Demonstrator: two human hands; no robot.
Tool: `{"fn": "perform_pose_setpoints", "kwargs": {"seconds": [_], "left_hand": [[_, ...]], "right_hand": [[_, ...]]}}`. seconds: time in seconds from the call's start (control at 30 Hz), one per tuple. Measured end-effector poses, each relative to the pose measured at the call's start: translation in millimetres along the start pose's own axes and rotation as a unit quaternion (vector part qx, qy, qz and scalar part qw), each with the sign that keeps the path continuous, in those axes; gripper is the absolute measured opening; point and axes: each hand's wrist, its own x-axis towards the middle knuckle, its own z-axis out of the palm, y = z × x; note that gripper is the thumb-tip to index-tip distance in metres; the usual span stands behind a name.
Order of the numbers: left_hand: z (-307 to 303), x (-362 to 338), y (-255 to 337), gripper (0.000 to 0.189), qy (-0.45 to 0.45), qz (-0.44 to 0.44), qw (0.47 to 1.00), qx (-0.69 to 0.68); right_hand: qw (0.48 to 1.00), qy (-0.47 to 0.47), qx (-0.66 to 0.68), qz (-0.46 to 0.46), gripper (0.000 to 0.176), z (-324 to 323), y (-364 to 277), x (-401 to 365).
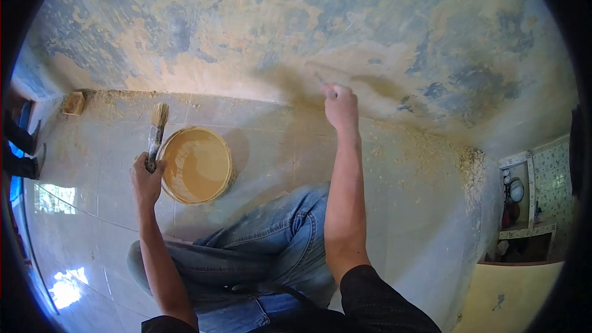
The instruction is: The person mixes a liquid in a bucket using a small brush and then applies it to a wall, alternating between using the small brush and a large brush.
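My left hand [147, 180] is closed around the handle of a paintbrush [158, 124], its pale bristles pointing up and away from me. Just right of that hand, a round bucket [230, 176] of tan, paint-like liquid stands on the floor, its rim smeared with the same colour. My right hand [341, 106] is raised near the base of the wall [234, 37], fingers curled in a fist. A thin, blurred shape sticks out beyond those fingers toward the wall; what it is cannot be made out. The wall is patchy, with tan and blue-grey areas.
Crumbs and flakes [472, 172] lie along the wall's foot on the tiled floor [413, 203]. A small block [74, 103] sits in the far left corner. Dark footwear [24, 166] shows at the left edge. Shelves with dishes [515, 191] stand at right. My bent legs fill the front.
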Motion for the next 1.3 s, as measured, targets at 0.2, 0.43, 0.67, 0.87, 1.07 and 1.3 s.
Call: {"fn": "perform_pose_setpoints", "kwargs": {"seconds": [0.2,0.43,0.67,0.87,1.07,1.3], "left_hand": [[-3,-4,6,0.030,0.001,-0.011,1.000,-0.009],[-2,-3,2,0.030,-0.006,-0.011,1.000,-0.004],[-4,-6,11,0.031,-0.002,-0.009,1.000,0.008],[-3,-6,5,0.031,-0.001,-0.008,1.000,0.016],[-2,-3,6,0.030,-0.004,-0.009,1.000,0.001],[-4,-4,11,0.029,-0.001,-0.012,1.000,0.007]], "right_hand": [[0.909,0.343,0.229,-0.066,0.025,-30,-17,-4],[0.941,0.268,0.185,-0.096,0.026,-14,-45,-8],[0.985,0.144,0.079,-0.058,0.026,3,-44,-15],[0.905,0.363,0.200,-0.094,0.028,-13,-24,6],[0.987,0.143,0.069,-0.038,0.028,-3,-40,-15],[0.979,0.167,0.109,-0.036,0.026,6,-33,-9]]}}
